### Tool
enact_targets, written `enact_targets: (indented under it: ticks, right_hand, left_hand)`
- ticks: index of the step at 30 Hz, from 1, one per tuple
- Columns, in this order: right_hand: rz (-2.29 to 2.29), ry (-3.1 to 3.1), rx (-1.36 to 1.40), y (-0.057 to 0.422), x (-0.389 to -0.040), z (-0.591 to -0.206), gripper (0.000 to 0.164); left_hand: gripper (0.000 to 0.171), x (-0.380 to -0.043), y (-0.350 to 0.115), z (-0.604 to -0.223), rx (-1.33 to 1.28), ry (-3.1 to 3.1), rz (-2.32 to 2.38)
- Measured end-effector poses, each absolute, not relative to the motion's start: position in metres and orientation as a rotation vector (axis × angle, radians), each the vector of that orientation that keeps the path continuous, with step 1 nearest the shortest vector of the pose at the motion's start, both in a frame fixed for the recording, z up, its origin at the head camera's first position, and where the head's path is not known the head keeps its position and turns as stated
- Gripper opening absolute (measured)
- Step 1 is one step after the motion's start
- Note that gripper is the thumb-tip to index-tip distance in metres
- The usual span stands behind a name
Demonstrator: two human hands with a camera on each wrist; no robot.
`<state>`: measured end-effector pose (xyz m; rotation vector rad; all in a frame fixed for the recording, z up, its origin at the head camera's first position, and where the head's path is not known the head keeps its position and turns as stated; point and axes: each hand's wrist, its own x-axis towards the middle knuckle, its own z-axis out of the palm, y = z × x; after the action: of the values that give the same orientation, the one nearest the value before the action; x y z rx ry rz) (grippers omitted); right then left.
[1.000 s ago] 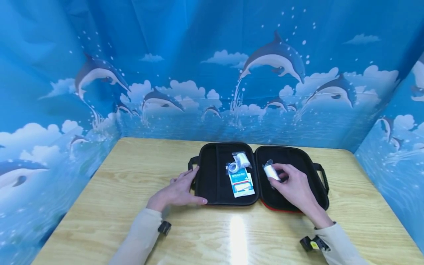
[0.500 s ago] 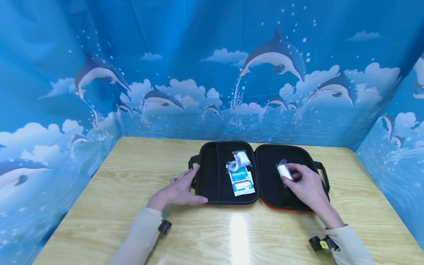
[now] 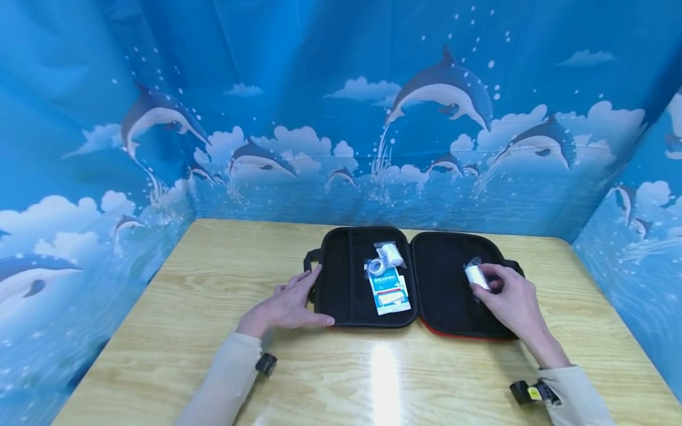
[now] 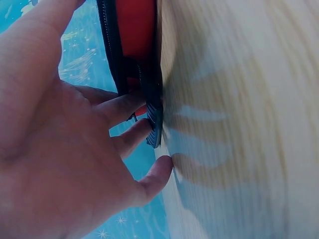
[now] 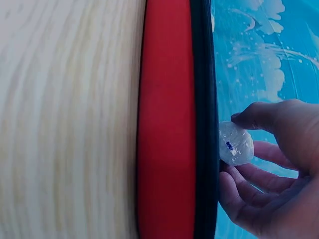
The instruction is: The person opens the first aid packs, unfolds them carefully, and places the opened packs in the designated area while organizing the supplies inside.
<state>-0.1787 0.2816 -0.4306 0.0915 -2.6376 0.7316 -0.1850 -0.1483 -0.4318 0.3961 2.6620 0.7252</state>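
Note:
A black case with red outer sides (image 3: 333, 284) lies unfolded on the table. My right hand (image 3: 511, 299) pinches a white bandage roll in clear wrap (image 3: 477, 277) over the case's right half (image 3: 442, 296). In the right wrist view the roll's round end (image 5: 236, 143) shows between thumb and fingers, beside the case's red side (image 5: 167, 119). My left hand (image 3: 288, 302) rests at the left half's outer edge, fingers spread and thumb along the front rim. In the left wrist view its fingers touch the black handle strap (image 4: 153, 117).
In the left half lie another wrapped white roll (image 3: 392, 254), a small tape ring (image 3: 376, 267) and blue-and-white packets (image 3: 391, 296). The wooden table (image 3: 224, 254) extends around the case. A dolphin-print curtain (image 3: 298, 118) stands behind it.
My right hand has moved to the right across the case's right half, carrying the bandage roll with it. The left hand stays in place.

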Motion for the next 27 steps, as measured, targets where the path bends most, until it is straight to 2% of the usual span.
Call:
enact_targets:
  ticks: [14, 27]
  right_hand:
    - [0.702, -2.710, 0.013, 0.304, -0.180, -0.427, 0.038]
    - [0.558, -2.761, 0.116, 0.307, -0.187, -0.429, 0.041]
  left_hand:
    - [0.117, -0.185, -0.148, -0.433, 0.397, 2.657, 0.716]
    - [0.116, -0.185, -0.148, -0.432, 0.397, 2.661, 0.718]
